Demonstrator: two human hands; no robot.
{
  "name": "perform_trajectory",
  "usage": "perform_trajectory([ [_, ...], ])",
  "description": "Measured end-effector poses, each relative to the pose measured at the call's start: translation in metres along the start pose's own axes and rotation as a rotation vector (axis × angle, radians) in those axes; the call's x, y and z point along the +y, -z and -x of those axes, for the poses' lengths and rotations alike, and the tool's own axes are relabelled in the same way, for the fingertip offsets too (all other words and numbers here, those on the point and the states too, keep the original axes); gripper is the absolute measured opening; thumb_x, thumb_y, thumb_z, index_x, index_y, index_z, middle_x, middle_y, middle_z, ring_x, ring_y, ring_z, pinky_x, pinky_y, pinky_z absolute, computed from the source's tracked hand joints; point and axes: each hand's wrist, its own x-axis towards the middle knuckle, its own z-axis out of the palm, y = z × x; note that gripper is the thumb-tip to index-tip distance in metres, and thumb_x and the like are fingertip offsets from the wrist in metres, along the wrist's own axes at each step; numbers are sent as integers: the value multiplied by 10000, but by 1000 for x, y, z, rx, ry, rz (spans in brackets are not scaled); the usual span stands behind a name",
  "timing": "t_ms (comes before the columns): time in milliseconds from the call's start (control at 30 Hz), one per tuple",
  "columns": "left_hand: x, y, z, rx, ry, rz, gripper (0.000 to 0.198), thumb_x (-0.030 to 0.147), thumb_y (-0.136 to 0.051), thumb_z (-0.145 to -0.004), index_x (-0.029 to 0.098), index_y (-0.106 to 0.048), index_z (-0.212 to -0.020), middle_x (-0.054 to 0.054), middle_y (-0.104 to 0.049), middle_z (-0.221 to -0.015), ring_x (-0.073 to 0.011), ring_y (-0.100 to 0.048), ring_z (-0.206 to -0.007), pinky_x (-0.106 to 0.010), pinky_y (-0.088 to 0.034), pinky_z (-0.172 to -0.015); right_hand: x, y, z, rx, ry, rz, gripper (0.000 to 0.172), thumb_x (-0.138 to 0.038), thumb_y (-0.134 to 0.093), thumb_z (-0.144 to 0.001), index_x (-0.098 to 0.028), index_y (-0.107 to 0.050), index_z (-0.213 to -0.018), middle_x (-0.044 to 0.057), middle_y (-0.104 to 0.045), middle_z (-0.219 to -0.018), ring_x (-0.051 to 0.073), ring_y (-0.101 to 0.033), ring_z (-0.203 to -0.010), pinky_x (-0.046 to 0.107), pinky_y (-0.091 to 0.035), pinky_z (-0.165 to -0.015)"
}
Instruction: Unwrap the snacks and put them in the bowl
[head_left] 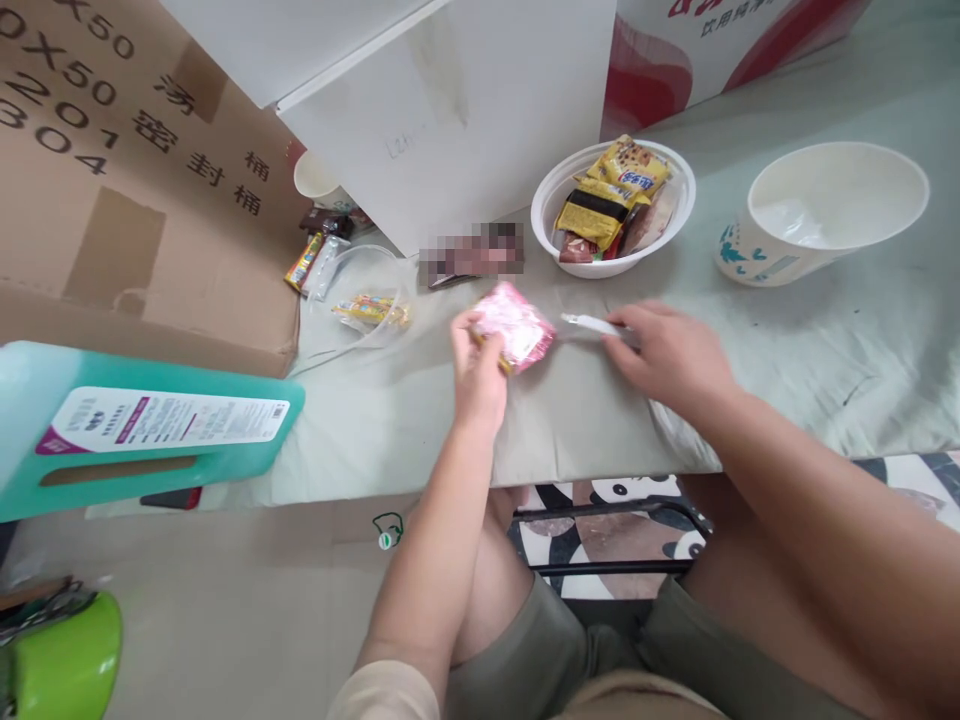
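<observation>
Before the white bowl, the left hand pinches a pink packet edgewise, seemingly to free its face; the right hand clasps a white tool.

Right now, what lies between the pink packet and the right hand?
In the head view, a white tool held in the right hand points toward the pink packet; blur hides whether they touch.

A pale-green cloth-covered table stands above a light tiled floor.

The packet is pink, the tool white, the jug teal.
</observation>
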Motion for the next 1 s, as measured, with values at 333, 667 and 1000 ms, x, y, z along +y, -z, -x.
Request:
perform_trajectory([
  [333,-2,6,5,-372,-291,-588,525,182,-681,-783,263,-517,-1274,-90,-562,-1439,-246,-526,-1357,-391,-427,-1111,7,-6,3,106,412,-155,512,-246,-546,-815,-200,-575,-1324,143,-689,-1193,331,-647,-1071,473,-514,-887],
  [667,8,27,-14,-217,-143,-533,153,329,-659,-812,186,-687,-765,-2,-680,-732,-121,-599,-679,-228,-468,-632,7,1,0,79,470,-168,176,-97,-521,-702,-239,-619,-730,58,-644,-785,240,-605,-766,384,-468,-733],
  [1000,9,42,-25,156,94,-306,184,344,-665,-729,197,-563,-686,17,-570,-652,-105,-568,-592,-193,-404,-505,35,22,7,399,151,-208,179,-122,-503,-744,-253,-625,-744,76,-677,-840,256,-639,-853,425,-498,-804],
])
